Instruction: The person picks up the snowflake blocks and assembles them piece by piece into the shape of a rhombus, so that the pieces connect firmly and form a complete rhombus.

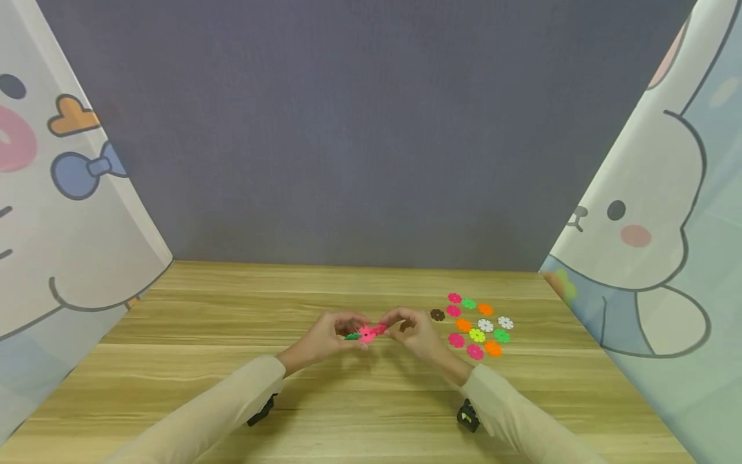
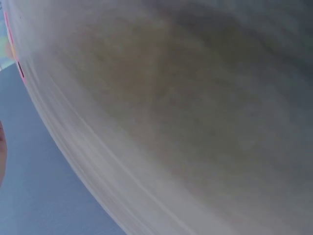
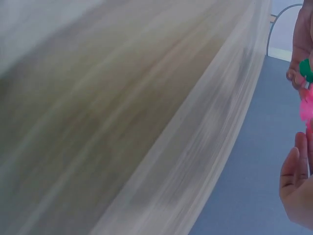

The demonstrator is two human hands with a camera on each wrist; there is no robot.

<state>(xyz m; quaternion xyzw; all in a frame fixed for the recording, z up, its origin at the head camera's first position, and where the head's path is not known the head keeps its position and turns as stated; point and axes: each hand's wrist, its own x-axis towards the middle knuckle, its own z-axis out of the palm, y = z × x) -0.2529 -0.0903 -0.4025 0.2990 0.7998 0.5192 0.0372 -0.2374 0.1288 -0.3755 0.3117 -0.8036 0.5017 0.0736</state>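
Above the middle of the table my left hand [image 1: 326,336] pinches a pink notched flower-shaped disc [image 1: 366,334]. A green disc [image 1: 352,336] sits at its left side, close to my left fingers. With thumb and fingertips my right hand [image 1: 422,338] pinches a red-pink disc [image 1: 379,329], which meets the right edge of the pink one. Whether their slots are joined cannot be made out. The right wrist view catches the green disc [image 3: 306,70] and the pink disc [image 3: 306,106] at its right edge, between the two hands. Sleeve cloth fills most of the left wrist view.
Loose notched discs in pink, orange, green, white and a yellow one [image 1: 477,335] lie to the right on the wooden table [image 1: 232,309]. A brown disc [image 1: 437,314] lies nearest my right hand. A grey panel [image 1: 359,142] stands behind, with cartoon-printed cloths at both sides.
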